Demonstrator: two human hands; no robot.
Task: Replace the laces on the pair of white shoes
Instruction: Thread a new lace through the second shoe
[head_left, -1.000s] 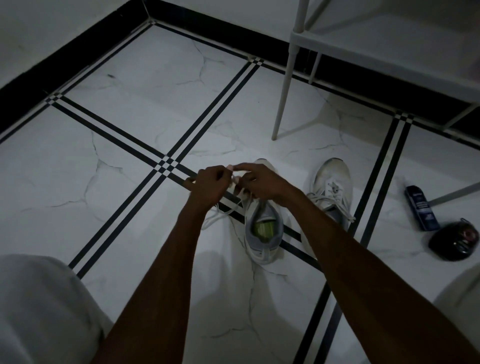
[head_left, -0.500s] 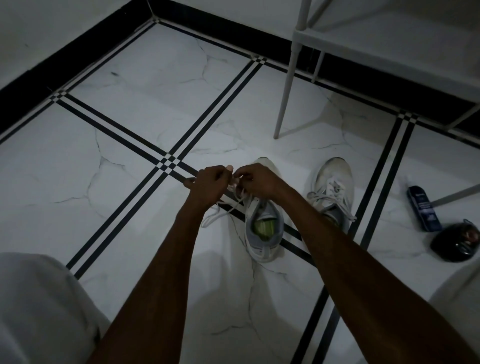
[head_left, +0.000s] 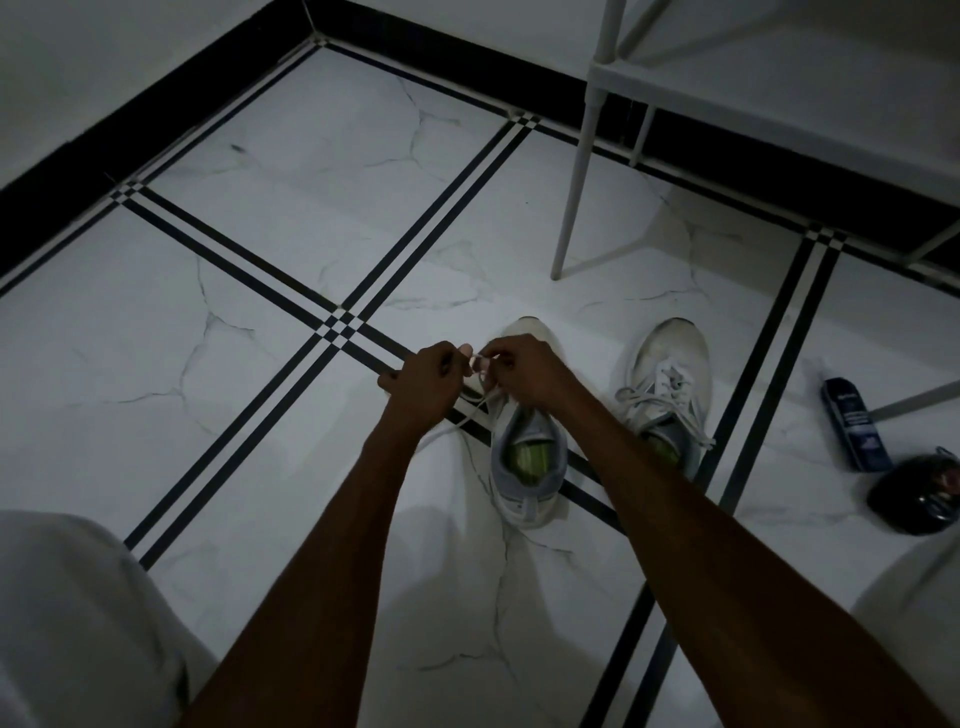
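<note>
Both hands are working over the near white shoe (head_left: 527, 467), which is standing on the tiled floor (head_left: 260, 312). The left hand (head_left: 426, 387) and right hand (head_left: 524, 371) are each pinching its white lace (head_left: 480, 402) with curled fingers. The second shoe (head_left: 670, 384) is sitting just to the right, laced.

Single head-worn wide-angle view, looking forward and steeply down. The tiled floor (head_left: 260, 364) fills the frame. Both forearms enter from the bottom edge.

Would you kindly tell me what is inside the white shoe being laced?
Inside the white shoe with the grey collar, a yellow-green insole shows at the heel. Further forward, the interior is covered by the tongue and the right hand.
</note>
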